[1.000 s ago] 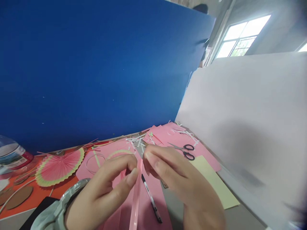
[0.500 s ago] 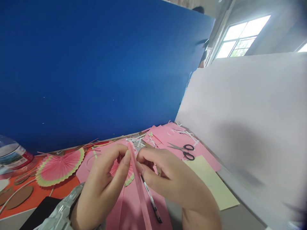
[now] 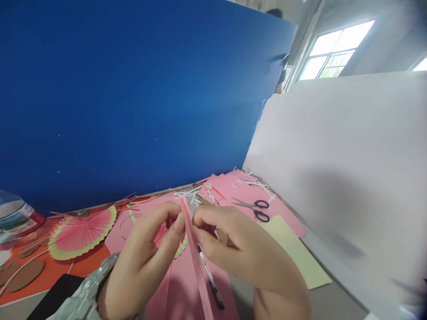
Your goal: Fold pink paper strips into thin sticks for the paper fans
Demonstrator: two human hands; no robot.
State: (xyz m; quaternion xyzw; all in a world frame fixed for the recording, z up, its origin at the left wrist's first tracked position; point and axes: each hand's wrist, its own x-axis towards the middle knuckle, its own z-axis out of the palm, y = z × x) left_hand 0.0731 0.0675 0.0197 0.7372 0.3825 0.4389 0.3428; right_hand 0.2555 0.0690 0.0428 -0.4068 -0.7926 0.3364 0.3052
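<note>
Pink strip (image 3: 197,258) in our left hand (image 3: 147,255)

With that hand we pinch it near its far end. Our right hand (image 3: 233,240) curls at its right edge; we cannot tell whether it grips. The strip runs toward us above pink paper (image 3: 183,289), just left of the pen (image 3: 211,280); scissors (image 3: 252,206) lie farther right.

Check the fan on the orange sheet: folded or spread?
Spread: the fan opens into a wide arc, its pleats flaring out to a yellow edge.
</note>
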